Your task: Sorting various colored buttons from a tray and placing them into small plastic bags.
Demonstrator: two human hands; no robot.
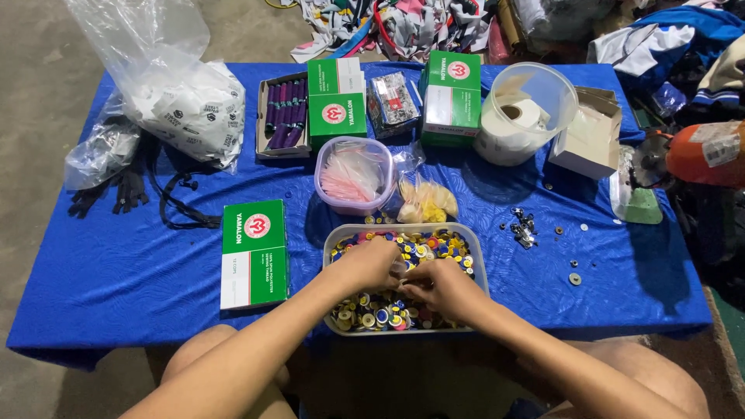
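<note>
Both my hands are down in the clear plastic tub (475, 256) of mixed coloured buttons (434, 247), which sits at the near edge of the blue cloth (116, 271), straight in front of me. My left hand (365, 264) lies knuckles-up on the button heap, fingers curled in toward the middle; whether anything is pinched under them I cannot tell. My right hand (442, 289) is just beside it, fingertips bent down and nearly meeting the left ones at the tub's centre; something small and pale seems to sit between the two sets of fingertips, too small to identify. Just behind the tub: a round lidded container (355, 177) with pink pieces and a small bag of yellow pieces (425, 203). Left of the tub, a green and white box (254, 252) lies flat. Right of it, loose metal bits (524, 227) are scattered on the cloth.
</note>
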